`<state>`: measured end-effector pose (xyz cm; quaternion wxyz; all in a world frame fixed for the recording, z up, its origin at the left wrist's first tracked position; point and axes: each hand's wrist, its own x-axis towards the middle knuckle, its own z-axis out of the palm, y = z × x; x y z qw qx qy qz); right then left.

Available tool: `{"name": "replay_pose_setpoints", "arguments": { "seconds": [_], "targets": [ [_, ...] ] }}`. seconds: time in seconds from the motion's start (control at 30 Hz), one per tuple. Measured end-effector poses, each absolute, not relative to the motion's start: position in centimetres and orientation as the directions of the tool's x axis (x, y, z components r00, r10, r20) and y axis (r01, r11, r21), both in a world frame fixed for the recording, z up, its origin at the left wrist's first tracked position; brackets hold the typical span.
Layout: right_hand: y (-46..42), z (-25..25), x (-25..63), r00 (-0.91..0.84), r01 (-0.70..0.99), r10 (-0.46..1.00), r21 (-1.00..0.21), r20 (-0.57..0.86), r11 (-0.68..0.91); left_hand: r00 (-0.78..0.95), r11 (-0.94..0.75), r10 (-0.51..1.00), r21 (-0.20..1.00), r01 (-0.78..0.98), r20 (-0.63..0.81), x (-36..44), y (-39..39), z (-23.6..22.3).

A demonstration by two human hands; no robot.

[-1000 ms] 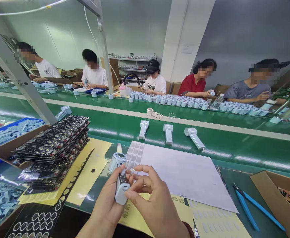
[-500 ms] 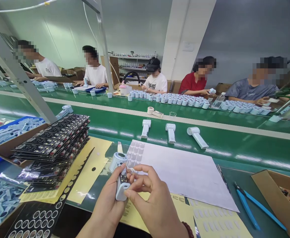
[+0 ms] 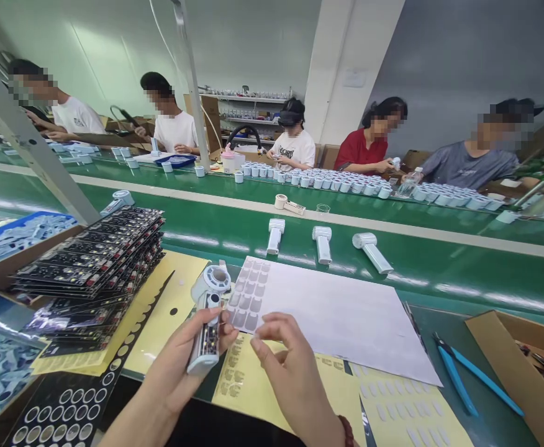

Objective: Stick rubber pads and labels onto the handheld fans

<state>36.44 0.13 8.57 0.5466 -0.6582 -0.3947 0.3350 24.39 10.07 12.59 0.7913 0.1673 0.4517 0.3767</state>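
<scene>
My left hand (image 3: 179, 354) is closed around the handle of a light-blue handheld fan (image 3: 196, 351). The fan's round head (image 3: 213, 278) points away from me, and a circuit board (image 3: 210, 335) shows in the open face of the handle. Just right of it, apart from the fan, my right hand (image 3: 290, 372) has thumb and fingertips pinched together over the yellow label sheet (image 3: 295, 397). Whatever may be between those fingertips is too small to name. Beyond the hands lies a white sheet (image 3: 328, 304) with grey stickers (image 3: 248, 298) along its left side.
Stacked circuit boards (image 3: 90, 254) stand at left, above a black sheet of rings (image 3: 62, 410). Blue-handled nippers (image 3: 467, 379) and a cardboard box (image 3: 500, 347) are at right. Three fans (image 3: 323, 245) lie on the green belt (image 3: 235, 233); several co-workers sit beyond it.
My right hand has come away from the fan's handle. My left hand has shifted left with the fan, turning it so the board and the ring of the head show more.
</scene>
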Motion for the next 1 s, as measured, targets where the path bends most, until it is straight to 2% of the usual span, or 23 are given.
{"name": "replay_pose_setpoints", "arguments": {
  "seconds": [0.1, 0.23, 0.37, 0.43, 0.57, 0.63, 0.73, 0.8, 0.87, 1.0],
  "targets": [
    [-0.2, 6.9, 36.0, 0.419, 0.233, 0.907, -0.959, -0.048, -0.159, 0.339, 0.589, 0.801, 0.75, -0.3, -0.494, 23.3, 10.6, 10.8],
    [-0.2, 4.9, 34.6, 0.418, 0.39, 0.908, -0.907, 0.022, -0.158, 0.468, 0.588, 0.757, 0.788, -0.182, -0.457, 22.9, 10.2, 9.2],
    [-0.1, 4.0, 34.0, 0.387, 0.62, 0.917, -0.764, 0.099, -0.179, 0.528, 0.58, 0.72, 0.808, -0.102, -0.45, 23.3, 9.8, 8.5],
    [-0.1, 4.0, 34.3, 0.379, 0.579, 0.922, -0.797, 0.078, -0.171, 0.532, 0.586, 0.706, 0.807, -0.069, -0.467, 23.4, 9.8, 8.4],
    [-0.6, 4.6, 35.7, 0.33, 0.225, 0.943, -0.967, -0.035, -0.115, 0.527, 0.598, 0.706, 0.797, -0.084, -0.474, 23.4, 9.8, 8.6],
    [-0.8, 5.1, 36.3, 0.307, 0.086, 0.951, -0.994, -0.045, -0.074, 0.526, 0.594, 0.712, 0.798, -0.097, -0.466, 23.5, 9.9, 8.7],
    [-0.9, 6.7, 36.7, 0.307, -0.035, 0.952, -0.999, -0.009, 0.002, 0.524, 0.548, 0.733, 0.833, -0.078, -0.434, 23.9, 10.0, 9.1],
    [-0.6, 8.1, 36.8, 0.305, -0.061, 0.952, -0.998, 0.006, 0.026, 0.535, 0.496, 0.752, 0.865, -0.074, -0.385, 24.3, 10.0, 9.4],
    [-0.1, 9.5, 36.9, 0.279, -0.018, 0.96, -1.0, 0.013, 0.019, 0.521, 0.478, 0.77, 0.874, -0.089, -0.368, 24.8, 10.0, 9.6],
    [0.8, 10.9, 37.1, 0.234, 0.094, 0.972, -0.995, -0.007, -0.03, 0.359, 0.537, 0.814, 0.827, -0.166, -0.456, 25.5, 10.2, 9.7]
  ]
}}
